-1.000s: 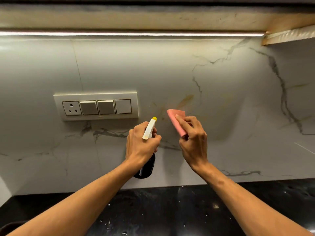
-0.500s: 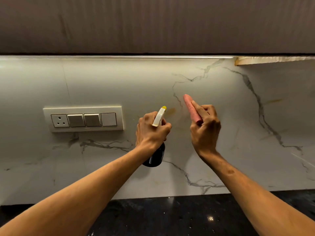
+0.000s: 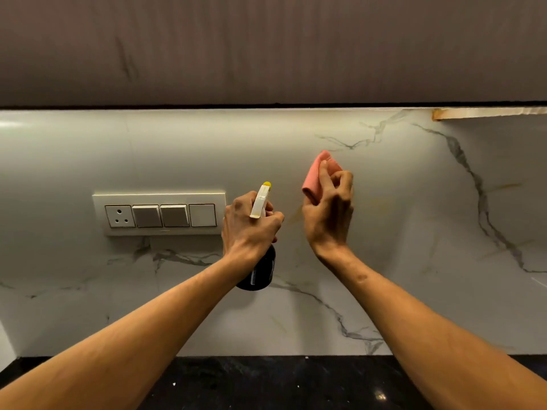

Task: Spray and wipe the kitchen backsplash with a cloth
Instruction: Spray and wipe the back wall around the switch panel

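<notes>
Nearest, the black countertop runs along six o'clock, both forearms reaching over it toward the wall; the left hand is wrapped round the neck of the spray bottle, its dark body hanging below the fist and its white, yellow-tipped nozzle aimed at the wall, probably so a squirt can follow without regripping; at one o'clock from it the right hand pinches a folded pink cloth, fingers curled over the wad to make a firm pad (whether it touches the marble I cannot tell); between the hands a faint yellowish smear marks the backsplash, likely the target; the switch plate sits at nine o'clock, best kept dry; the dark cabinet spans twelve.
</notes>
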